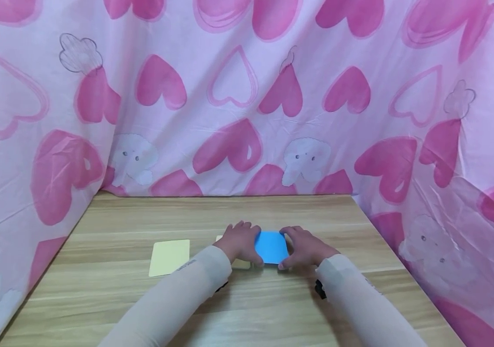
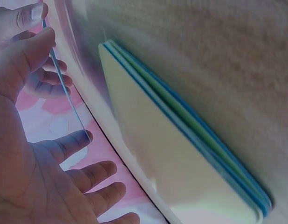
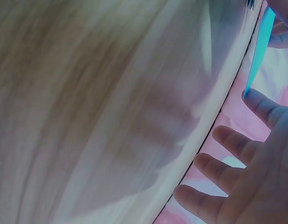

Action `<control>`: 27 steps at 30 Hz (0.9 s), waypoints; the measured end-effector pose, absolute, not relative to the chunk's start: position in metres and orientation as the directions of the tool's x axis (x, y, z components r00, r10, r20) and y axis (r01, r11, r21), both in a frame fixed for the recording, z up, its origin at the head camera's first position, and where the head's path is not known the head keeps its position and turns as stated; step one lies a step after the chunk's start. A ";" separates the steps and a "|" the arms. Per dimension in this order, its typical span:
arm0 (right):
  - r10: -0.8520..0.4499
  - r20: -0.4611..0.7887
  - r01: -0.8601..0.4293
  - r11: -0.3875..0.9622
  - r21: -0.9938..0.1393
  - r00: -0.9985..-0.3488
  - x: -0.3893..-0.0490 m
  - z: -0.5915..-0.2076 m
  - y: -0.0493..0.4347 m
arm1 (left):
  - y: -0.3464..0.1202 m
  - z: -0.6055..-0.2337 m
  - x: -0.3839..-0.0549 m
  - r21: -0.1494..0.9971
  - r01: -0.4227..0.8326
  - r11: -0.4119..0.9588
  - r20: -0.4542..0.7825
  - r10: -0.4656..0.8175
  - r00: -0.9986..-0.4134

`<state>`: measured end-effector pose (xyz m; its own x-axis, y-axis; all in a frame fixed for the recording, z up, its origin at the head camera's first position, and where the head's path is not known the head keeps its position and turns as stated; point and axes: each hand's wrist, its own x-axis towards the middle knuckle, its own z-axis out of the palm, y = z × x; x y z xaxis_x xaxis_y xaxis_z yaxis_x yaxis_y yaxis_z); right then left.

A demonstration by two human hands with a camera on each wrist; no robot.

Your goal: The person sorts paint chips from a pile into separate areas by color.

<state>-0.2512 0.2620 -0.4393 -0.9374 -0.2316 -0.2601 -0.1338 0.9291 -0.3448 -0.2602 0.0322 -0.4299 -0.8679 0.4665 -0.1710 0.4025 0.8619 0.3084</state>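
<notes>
A thin blue square card point(image 1: 271, 247) is held up above the table between both hands. My left hand point(image 1: 240, 242) pinches its left side, with thumb and index finger at opposite corners. The right hand point(image 1: 307, 246) pinches the right side in the same way, its other fingers spread apart in the right wrist view. Below and beside the left hand lies a stack of cards point(image 2: 148, 140), cream on top with blue and green edges showing. From the head view, the left hand hides most of that stack.
Left of the hands, a pale yellow square card point(image 1: 170, 258) lies flat on the wood-grain table point(image 1: 143, 217). Pink heart-patterned cloth point(image 1: 229, 144) hangs behind the table and along both sides.
</notes>
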 end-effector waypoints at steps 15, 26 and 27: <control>-0.195 -0.280 -0.092 0.935 -0.342 -0.940 -0.248 -0.440 0.270 | 0.045 -0.434 -0.259 0.296 0.416 0.860 -0.162 0.475 -0.865; -0.185 -0.280 -0.091 0.944 -0.318 -0.942 -0.248 -0.442 0.278 | 0.055 -0.439 -0.262 0.274 0.415 0.868 -0.176 0.469 -0.865; -0.186 -0.280 -0.092 0.944 -0.317 -0.942 -0.248 -0.442 0.278 | 0.056 -0.439 -0.262 0.272 0.416 0.867 -0.174 0.470 -0.865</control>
